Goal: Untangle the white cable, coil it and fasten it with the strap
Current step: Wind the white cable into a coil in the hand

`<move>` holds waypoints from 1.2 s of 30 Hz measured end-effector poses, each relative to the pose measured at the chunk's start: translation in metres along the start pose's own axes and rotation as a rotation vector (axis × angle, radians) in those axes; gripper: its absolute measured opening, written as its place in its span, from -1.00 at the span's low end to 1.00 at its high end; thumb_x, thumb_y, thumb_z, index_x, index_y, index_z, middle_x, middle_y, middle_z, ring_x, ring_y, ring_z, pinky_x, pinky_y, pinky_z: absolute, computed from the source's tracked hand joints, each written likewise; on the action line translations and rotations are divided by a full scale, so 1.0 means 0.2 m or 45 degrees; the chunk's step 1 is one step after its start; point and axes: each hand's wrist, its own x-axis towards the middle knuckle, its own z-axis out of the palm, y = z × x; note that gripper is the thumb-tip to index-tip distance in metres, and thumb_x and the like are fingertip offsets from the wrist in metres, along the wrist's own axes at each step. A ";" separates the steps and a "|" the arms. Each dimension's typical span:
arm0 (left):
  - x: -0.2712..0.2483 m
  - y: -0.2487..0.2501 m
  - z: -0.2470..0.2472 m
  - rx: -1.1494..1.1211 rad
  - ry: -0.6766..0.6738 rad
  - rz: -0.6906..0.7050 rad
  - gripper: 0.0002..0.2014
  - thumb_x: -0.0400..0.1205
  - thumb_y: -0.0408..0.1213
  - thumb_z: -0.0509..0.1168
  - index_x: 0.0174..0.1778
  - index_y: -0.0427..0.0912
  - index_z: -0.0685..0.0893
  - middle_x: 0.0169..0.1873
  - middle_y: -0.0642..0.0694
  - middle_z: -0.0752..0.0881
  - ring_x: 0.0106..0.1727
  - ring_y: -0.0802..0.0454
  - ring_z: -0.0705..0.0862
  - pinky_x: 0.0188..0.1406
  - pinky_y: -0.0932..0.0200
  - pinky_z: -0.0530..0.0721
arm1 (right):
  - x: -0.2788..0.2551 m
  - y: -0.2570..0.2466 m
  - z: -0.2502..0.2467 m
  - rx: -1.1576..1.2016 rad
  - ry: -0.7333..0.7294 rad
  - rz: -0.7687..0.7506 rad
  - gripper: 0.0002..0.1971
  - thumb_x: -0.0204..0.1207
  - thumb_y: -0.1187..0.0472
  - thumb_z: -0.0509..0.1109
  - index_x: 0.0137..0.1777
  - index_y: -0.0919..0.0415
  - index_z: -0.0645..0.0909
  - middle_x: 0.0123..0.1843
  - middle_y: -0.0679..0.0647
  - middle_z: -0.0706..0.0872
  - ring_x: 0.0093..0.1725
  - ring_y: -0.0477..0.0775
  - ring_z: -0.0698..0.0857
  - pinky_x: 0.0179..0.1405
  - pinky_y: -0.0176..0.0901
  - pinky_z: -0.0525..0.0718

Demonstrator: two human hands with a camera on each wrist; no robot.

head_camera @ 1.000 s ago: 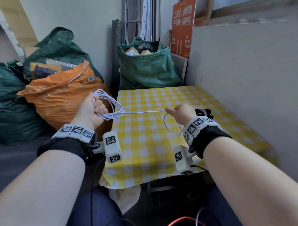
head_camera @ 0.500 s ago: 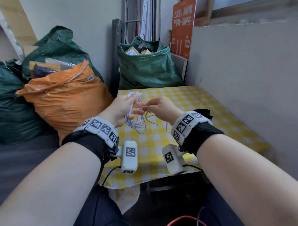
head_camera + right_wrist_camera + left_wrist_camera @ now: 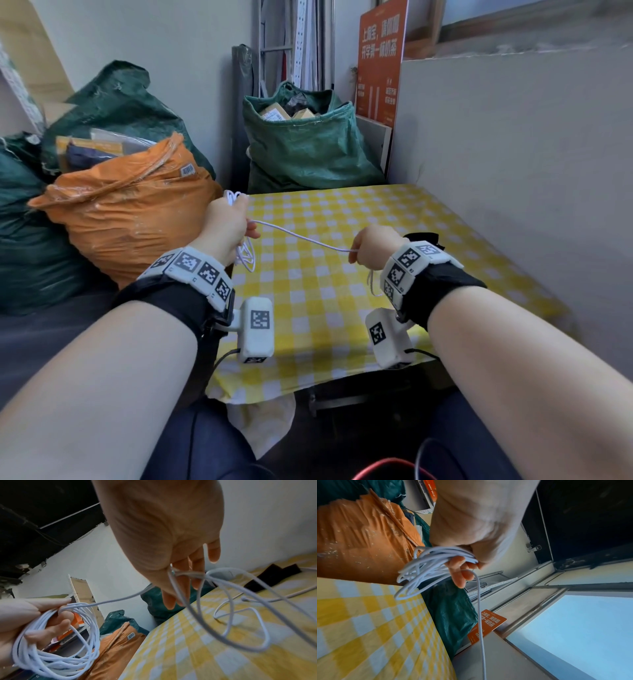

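Observation:
My left hand (image 3: 226, 222) grips a bundle of several loops of the white cable (image 3: 426, 566) at the table's left edge; the same coil (image 3: 56, 639) hangs round its fingers in the right wrist view. One strand (image 3: 301, 240) runs taut across to my right hand (image 3: 373, 251), which pinches it between thumb and fingers. Beyond that hand the loose rest of the cable (image 3: 240, 616) lies in open loops on the yellow checked tablecloth (image 3: 342, 308). The black strap (image 3: 274, 574) lies on the cloth by the wall, just past my right wrist (image 3: 421, 238).
An orange sack (image 3: 130, 212) and green sacks (image 3: 308, 147) crowd the table's left and far sides. A grey wall (image 3: 513, 154) bounds the table on the right. An orange sign (image 3: 380, 68) leans at the back.
Half a second ago my hands met over the table. Now they have drawn apart, the left going left with the coil, the right going right, pulling a strand straight between them.

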 end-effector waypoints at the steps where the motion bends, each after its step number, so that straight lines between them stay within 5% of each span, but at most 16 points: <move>1: 0.00 0.00 -0.01 -0.028 -0.012 -0.002 -0.65 0.74 -0.15 0.03 0.24 -0.35 0.51 -0.43 -0.10 0.53 -0.55 0.05 0.65 -0.82 0.45 0.23 | 0.00 0.01 0.00 0.007 -0.014 -0.032 -0.76 0.60 0.20 0.33 0.19 0.17 0.73 0.19 0.07 0.74 -0.07 0.04 0.62 -0.19 -0.16 0.55; 4: 0.00 0.00 -0.01 -0.099 -0.086 0.015 -0.75 0.74 -0.15 0.05 -0.15 -0.21 0.47 -0.46 -0.11 0.54 -0.65 0.16 0.65 -0.76 0.39 0.25 | 0.00 -0.01 0.01 0.194 -0.047 -0.227 -0.76 0.52 0.22 0.43 0.18 0.12 0.74 0.12 0.04 0.77 0.08 0.06 0.72 -0.09 -0.17 0.63; 6: -0.01 0.00 0.00 -0.126 -0.125 0.018 -0.74 0.74 -0.16 0.06 -0.24 -0.16 0.44 -0.45 -0.13 0.59 -0.65 0.15 0.66 -0.75 0.40 0.26 | -0.01 -0.02 0.02 0.351 -0.078 -0.348 -0.77 0.48 0.20 0.48 0.13 0.07 0.74 0.03 0.01 0.75 0.05 0.06 0.71 -0.04 -0.13 0.65; 12: -0.04 0.01 -0.01 -0.206 -0.189 -0.001 -0.77 0.76 -0.14 0.03 -0.16 -0.10 0.46 -0.38 -0.13 0.66 -0.55 0.14 0.72 -0.64 0.37 0.31 | -0.02 -0.07 0.03 0.544 -0.317 -0.551 -0.81 0.40 0.13 0.55 0.00 -0.09 0.74 -0.14 -0.07 0.77 0.05 0.03 0.72 0.09 -0.14 0.60; 17: -0.07 0.01 -0.01 -0.293 -0.284 -0.018 -0.79 0.78 -0.13 0.02 -0.02 -0.14 0.49 -0.18 -0.14 0.71 -0.39 0.03 0.75 -0.75 0.43 0.31 | -0.03 -0.11 0.06 0.866 -0.512 -0.676 -0.91 0.58 0.33 0.37 -0.02 0.21 0.71 -0.29 0.05 0.74 -0.34 -0.11 0.72 -0.18 -0.39 0.70; 22: -0.06 0.01 -0.02 -0.381 -0.260 -0.045 -0.80 0.77 -0.13 0.05 0.06 -0.18 0.47 0.05 -0.12 0.59 -0.54 0.13 0.73 -0.76 0.41 0.28 | -0.02 -0.10 0.04 1.070 -0.251 -0.498 -0.79 0.69 0.23 0.20 -0.12 0.15 0.64 -0.35 0.02 0.69 -0.50 -0.08 0.62 -0.33 -0.29 0.60; 25: -0.07 0.01 -0.02 -0.388 -0.331 -0.067 -0.75 0.77 -0.12 0.05 -0.14 -0.15 0.48 -0.21 -0.13 0.73 -0.63 0.16 0.62 -0.77 0.41 0.29 | -0.02 -0.09 0.01 1.139 -0.130 -0.445 -0.76 0.70 0.23 0.14 -0.07 0.18 0.64 -0.35 0.04 0.66 -0.50 -0.04 0.54 -0.48 -0.36 0.57; 28: -0.09 0.00 0.01 -0.376 -0.390 -0.069 -0.68 0.76 -0.14 0.08 -0.31 -0.15 0.42 -0.51 -0.11 0.66 -0.71 0.17 0.41 -0.73 0.43 0.24 | -0.02 -0.13 0.01 1.173 0.003 -0.474 -0.77 0.70 0.25 0.13 0.00 0.20 0.64 -0.38 0.03 0.63 -0.55 -0.06 0.47 -0.61 -0.42 0.44; 31: -0.12 0.00 0.06 -0.356 -0.493 -0.062 -0.64 0.75 -0.08 0.09 -0.34 -0.17 0.42 -0.47 -0.11 0.48 -0.73 0.18 0.32 -0.71 0.42 0.19 | -0.02 -0.17 0.00 1.221 0.146 -0.550 -0.78 0.68 0.27 0.15 -0.02 0.21 0.64 -0.42 0.02 0.58 -0.58 -0.06 0.40 -0.58 -0.33 0.37; 36: -0.16 0.04 0.08 -0.411 -0.589 -0.067 -0.63 0.68 0.02 0.19 -0.32 -0.17 0.49 -0.60 0.00 0.44 -0.66 0.16 0.32 -0.72 0.38 0.20 | -0.03 -0.22 0.01 0.983 0.121 -0.716 -0.78 0.66 0.28 0.19 -0.09 0.28 0.66 -0.47 -0.03 0.57 -0.66 -0.20 0.35 -0.63 -0.40 0.33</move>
